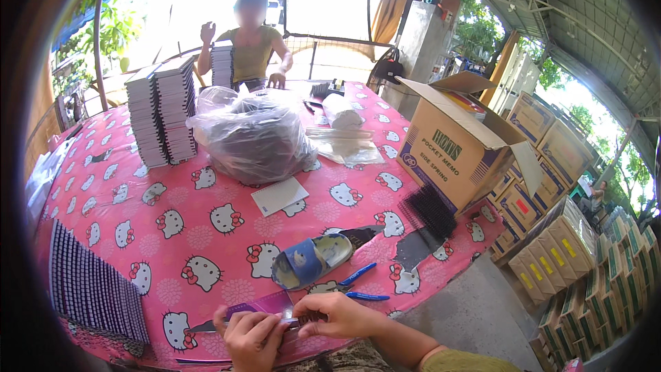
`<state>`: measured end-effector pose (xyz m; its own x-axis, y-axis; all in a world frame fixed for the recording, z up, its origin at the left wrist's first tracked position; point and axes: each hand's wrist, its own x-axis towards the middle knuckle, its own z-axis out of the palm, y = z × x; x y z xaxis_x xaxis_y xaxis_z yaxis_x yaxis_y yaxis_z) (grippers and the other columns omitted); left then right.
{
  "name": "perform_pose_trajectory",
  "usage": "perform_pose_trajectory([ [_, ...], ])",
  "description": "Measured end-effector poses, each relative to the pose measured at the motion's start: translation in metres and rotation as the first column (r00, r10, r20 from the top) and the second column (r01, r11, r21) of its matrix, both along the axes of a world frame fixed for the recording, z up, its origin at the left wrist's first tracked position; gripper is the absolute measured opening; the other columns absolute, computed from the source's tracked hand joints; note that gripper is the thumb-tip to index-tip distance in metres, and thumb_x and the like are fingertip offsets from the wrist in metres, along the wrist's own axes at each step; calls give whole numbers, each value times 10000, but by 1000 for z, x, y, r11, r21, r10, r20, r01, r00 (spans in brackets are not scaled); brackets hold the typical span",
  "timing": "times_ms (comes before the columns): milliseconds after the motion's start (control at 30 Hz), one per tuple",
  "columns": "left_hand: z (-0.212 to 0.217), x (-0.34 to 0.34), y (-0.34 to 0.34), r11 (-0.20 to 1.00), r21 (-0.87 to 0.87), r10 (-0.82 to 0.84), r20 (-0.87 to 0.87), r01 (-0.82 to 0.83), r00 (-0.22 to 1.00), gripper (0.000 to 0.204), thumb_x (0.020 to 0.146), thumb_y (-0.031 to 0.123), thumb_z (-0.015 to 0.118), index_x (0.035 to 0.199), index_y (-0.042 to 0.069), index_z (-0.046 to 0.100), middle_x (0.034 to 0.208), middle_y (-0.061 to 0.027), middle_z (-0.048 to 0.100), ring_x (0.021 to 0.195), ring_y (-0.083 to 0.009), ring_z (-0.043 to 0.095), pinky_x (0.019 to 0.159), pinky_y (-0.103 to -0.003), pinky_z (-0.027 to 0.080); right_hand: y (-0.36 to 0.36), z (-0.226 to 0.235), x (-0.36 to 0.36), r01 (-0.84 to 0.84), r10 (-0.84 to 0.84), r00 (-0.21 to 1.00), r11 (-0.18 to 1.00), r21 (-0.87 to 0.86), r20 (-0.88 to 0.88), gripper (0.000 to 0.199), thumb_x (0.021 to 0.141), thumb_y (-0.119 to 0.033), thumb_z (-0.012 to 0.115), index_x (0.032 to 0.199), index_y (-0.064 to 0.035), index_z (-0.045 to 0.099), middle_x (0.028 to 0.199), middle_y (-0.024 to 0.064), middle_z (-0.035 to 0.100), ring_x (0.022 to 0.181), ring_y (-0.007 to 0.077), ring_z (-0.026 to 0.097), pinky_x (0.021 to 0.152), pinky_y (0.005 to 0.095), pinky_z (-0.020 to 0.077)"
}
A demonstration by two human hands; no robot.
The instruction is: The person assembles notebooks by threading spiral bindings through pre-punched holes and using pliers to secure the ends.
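At the near table edge my left hand [253, 337] is closed round the edge of a small notepad with a purple cover [270, 304]. The fingers of my right hand [339, 314] pinch a short black binding coil [314, 317] at the notepad's edge, close to the left fingertips. Part of the notepad is hidden by both hands. Just beyond my right hand lie pliers with blue handles [368, 296]. A blue slide sandal [311, 260] rests on the tablecloth behind them.
A pink patterned tablecloth [179, 217] covers the table. Black coils [430, 211] lie before an open carton [441, 141]. Bound notepads stand stacked at left [148, 124], near a full plastic bag [258, 138]. A dark coil bundle [93, 286] sits near left. Across the table is another person [256, 52].
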<state>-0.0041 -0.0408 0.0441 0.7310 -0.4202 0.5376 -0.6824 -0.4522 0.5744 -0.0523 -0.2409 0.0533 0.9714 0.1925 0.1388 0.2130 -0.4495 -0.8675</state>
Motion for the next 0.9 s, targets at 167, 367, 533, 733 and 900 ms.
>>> perform_pose_trajectory([
  [167,-8,-11,-13,981,-72,184,78,-178,980,160,626,163,767,779,122,742,944,-55,656,1100,-309,520,1038,-494,205,12,-16,-3,155,-104,960,970,-186,261,169,859,-172,627,949,-37,577,867,112,562,813,321,594,676,402,477],
  [367,5,-2,-13,999,21,-36,172,33,984,173,771,136,708,942,109,728,902,-63,669,875,-248,607,879,-376,389,19,-19,-5,246,-171,931,947,-207,323,167,859,-173,598,945,-44,537,902,114,525,808,316,586,641,404,475],
  [533,0,-9,-10,999,52,-18,116,12,993,211,731,91,717,941,95,737,857,-75,684,808,-242,625,803,-380,446,22,-24,-1,326,-183,817,929,-176,546,201,842,-212,617,908,-43,531,855,91,489,773,262,566,577,358,466],
  [733,3,-8,-10,997,82,-14,153,1,988,213,706,55,722,915,92,745,844,-84,701,761,-248,621,730,-374,479,25,-31,-2,319,-202,862,929,-187,465,235,800,-215,649,860,-25,524,865,101,495,878,269,550,649,374,470],
  [900,-4,-4,-5,996,89,-15,161,0,987,238,708,58,728,941,101,746,841,-81,699,746,-248,615,725,-378,478,28,-24,-1,320,-208,852,933,-165,480,232,771,-198,665,848,-20,538,862,104,501,884,273,542,676,372,462],
])
